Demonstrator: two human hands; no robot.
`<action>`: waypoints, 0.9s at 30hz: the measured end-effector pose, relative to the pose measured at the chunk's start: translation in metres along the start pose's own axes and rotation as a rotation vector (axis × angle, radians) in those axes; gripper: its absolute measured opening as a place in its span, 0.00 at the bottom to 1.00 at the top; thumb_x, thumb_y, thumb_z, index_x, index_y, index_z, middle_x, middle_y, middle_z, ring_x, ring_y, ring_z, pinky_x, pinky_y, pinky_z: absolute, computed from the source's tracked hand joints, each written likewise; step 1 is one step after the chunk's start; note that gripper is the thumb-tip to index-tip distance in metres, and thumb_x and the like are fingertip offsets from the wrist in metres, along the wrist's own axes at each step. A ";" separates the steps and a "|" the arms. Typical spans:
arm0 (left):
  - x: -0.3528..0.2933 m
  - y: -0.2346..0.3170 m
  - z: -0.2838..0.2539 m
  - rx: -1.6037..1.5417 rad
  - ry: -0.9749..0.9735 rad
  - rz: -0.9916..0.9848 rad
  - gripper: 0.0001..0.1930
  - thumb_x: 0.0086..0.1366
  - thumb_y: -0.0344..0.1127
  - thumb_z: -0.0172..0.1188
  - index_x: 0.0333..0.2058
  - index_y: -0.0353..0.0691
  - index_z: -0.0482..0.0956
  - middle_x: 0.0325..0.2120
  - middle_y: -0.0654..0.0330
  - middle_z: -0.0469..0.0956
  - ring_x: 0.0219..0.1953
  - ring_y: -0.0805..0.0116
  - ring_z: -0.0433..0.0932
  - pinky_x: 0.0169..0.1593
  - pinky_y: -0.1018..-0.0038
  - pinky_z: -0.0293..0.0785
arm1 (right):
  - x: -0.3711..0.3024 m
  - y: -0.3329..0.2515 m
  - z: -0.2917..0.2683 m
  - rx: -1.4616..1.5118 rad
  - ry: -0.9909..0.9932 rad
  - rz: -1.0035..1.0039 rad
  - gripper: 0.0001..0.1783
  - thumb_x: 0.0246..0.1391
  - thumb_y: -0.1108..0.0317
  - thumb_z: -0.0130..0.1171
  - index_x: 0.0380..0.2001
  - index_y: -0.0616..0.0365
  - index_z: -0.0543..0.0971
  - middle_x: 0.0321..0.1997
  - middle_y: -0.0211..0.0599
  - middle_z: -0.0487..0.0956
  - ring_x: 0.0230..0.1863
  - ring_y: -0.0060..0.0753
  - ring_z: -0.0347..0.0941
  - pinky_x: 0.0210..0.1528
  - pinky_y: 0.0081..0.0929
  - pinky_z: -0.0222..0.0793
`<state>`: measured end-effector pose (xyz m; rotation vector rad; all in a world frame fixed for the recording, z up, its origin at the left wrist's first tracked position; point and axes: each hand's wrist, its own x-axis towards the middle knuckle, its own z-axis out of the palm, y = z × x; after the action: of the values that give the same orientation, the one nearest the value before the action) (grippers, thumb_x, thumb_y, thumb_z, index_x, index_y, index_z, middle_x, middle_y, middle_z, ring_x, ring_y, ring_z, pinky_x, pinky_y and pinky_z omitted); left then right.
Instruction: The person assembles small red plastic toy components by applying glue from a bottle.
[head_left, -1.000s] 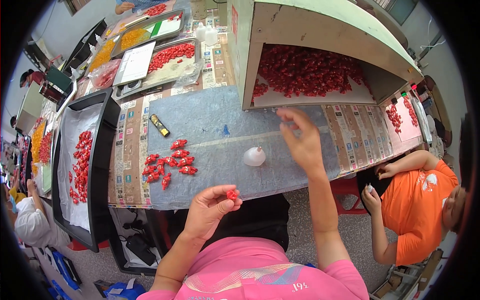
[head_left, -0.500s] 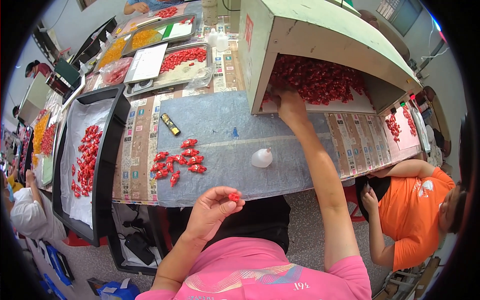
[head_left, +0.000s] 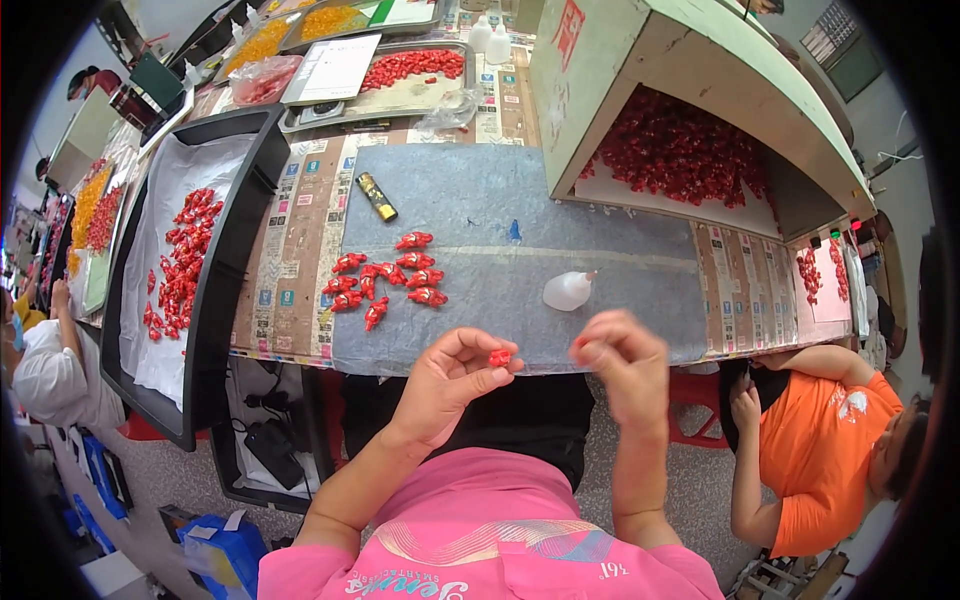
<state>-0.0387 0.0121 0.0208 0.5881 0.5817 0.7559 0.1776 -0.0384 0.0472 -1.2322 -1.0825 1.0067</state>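
Note:
My left hand (head_left: 440, 390) pinches a small red plastic piece (head_left: 500, 357) between thumb and fingertips, just off the table's front edge. Close by on the right, my right hand (head_left: 632, 370) is closed, blurred by motion, with a bit of red (head_left: 578, 346) showing at its fingertips. Beyond the hands, a white squeeze bottle with a thin tip (head_left: 567, 291) stands on the blue-grey mat (head_left: 470, 200). Left of the bottle lies a loose group of small red figures (head_left: 415, 260).
An open-fronted box (head_left: 690, 60) holding a heap of red pieces (head_left: 680, 150) stands at the back right. A black tray (head_left: 235, 230) with red figures is at the left. A black-and-gold cylinder (head_left: 377, 198) lies on the mat. A person in orange (head_left: 830, 450) sits at the right.
My right hand has come out of the box and back beside my left hand, with something red at its fingertips. My left hand still pinches its red piece. The view has shifted.

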 end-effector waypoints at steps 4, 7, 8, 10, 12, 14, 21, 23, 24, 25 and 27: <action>0.000 -0.003 0.003 0.038 -0.026 0.045 0.13 0.56 0.16 0.58 0.38 0.38 0.72 0.42 0.55 0.76 0.45 0.63 0.77 0.50 0.72 0.75 | -0.020 0.008 0.031 0.376 -0.050 0.146 0.06 0.49 0.81 0.61 0.33 0.65 0.79 0.36 0.39 0.76 0.35 0.30 0.78 0.36 0.22 0.75; -0.003 -0.004 0.002 0.059 -0.012 0.065 0.12 0.56 0.16 0.59 0.38 0.38 0.72 0.42 0.55 0.76 0.45 0.63 0.77 0.51 0.71 0.75 | -0.021 0.015 0.035 0.430 -0.017 0.238 0.08 0.50 0.77 0.63 0.35 0.64 0.78 0.33 0.39 0.79 0.30 0.28 0.78 0.31 0.20 0.74; -0.004 -0.004 0.002 0.057 -0.008 0.065 0.12 0.56 0.16 0.59 0.38 0.38 0.72 0.42 0.55 0.76 0.45 0.63 0.77 0.51 0.71 0.75 | -0.021 0.016 0.035 0.429 -0.020 0.241 0.08 0.50 0.77 0.63 0.35 0.64 0.78 0.33 0.39 0.79 0.30 0.28 0.78 0.31 0.20 0.74; -0.005 -0.005 0.002 0.086 -0.008 0.102 0.12 0.56 0.16 0.59 0.38 0.37 0.73 0.42 0.55 0.76 0.45 0.64 0.77 0.50 0.72 0.75 | -0.022 0.019 0.035 0.481 -0.029 0.240 0.08 0.50 0.76 0.63 0.34 0.64 0.77 0.32 0.38 0.79 0.29 0.26 0.77 0.31 0.20 0.74; -0.006 -0.008 0.001 0.086 -0.009 0.111 0.12 0.56 0.16 0.59 0.37 0.37 0.73 0.42 0.55 0.76 0.45 0.65 0.77 0.50 0.73 0.75 | -0.024 0.022 0.036 0.495 -0.027 0.248 0.08 0.50 0.76 0.63 0.34 0.64 0.77 0.32 0.38 0.79 0.29 0.26 0.77 0.31 0.20 0.74; -0.006 -0.009 0.001 0.090 -0.010 0.123 0.12 0.56 0.16 0.59 0.37 0.37 0.73 0.41 0.55 0.75 0.44 0.66 0.77 0.50 0.73 0.74 | -0.024 0.023 0.038 0.511 -0.028 0.253 0.08 0.50 0.76 0.64 0.34 0.63 0.77 0.32 0.38 0.79 0.28 0.25 0.76 0.30 0.19 0.74; -0.006 -0.010 0.002 0.066 -0.013 0.106 0.12 0.55 0.16 0.61 0.36 0.37 0.73 0.41 0.55 0.76 0.43 0.69 0.77 0.48 0.75 0.75 | -0.029 0.020 0.043 0.426 0.028 0.270 0.07 0.49 0.77 0.64 0.33 0.64 0.77 0.31 0.37 0.79 0.28 0.25 0.76 0.30 0.20 0.74; -0.005 -0.010 0.002 0.066 -0.013 0.104 0.12 0.55 0.16 0.61 0.35 0.37 0.73 0.41 0.55 0.75 0.43 0.69 0.77 0.48 0.75 0.75 | -0.029 0.018 0.046 0.389 0.042 0.252 0.07 0.48 0.78 0.64 0.32 0.64 0.78 0.32 0.38 0.78 0.28 0.25 0.76 0.31 0.20 0.74; -0.005 -0.012 0.001 0.060 -0.016 0.115 0.12 0.55 0.16 0.61 0.35 0.37 0.73 0.41 0.55 0.75 0.42 0.70 0.77 0.48 0.75 0.75 | -0.029 0.016 0.049 0.337 0.044 0.207 0.07 0.48 0.79 0.64 0.32 0.64 0.78 0.32 0.38 0.78 0.29 0.25 0.76 0.32 0.19 0.74; -0.005 -0.013 0.000 0.055 -0.019 0.127 0.12 0.54 0.16 0.61 0.35 0.37 0.73 0.40 0.55 0.75 0.42 0.70 0.76 0.47 0.75 0.76 | -0.029 0.015 0.050 0.286 0.047 0.161 0.07 0.47 0.80 0.64 0.31 0.64 0.78 0.33 0.38 0.78 0.30 0.25 0.76 0.33 0.19 0.74; -0.005 -0.013 0.001 0.062 -0.019 0.135 0.12 0.54 0.16 0.61 0.35 0.37 0.73 0.40 0.55 0.75 0.42 0.70 0.76 0.47 0.75 0.76 | -0.029 0.017 0.050 0.214 0.049 0.110 0.07 0.46 0.80 0.64 0.31 0.64 0.79 0.33 0.38 0.78 0.32 0.25 0.76 0.34 0.19 0.74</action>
<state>-0.0351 0.0007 0.0141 0.6960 0.5536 0.8605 0.1220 -0.0554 0.0287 -1.1450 -0.8531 1.1390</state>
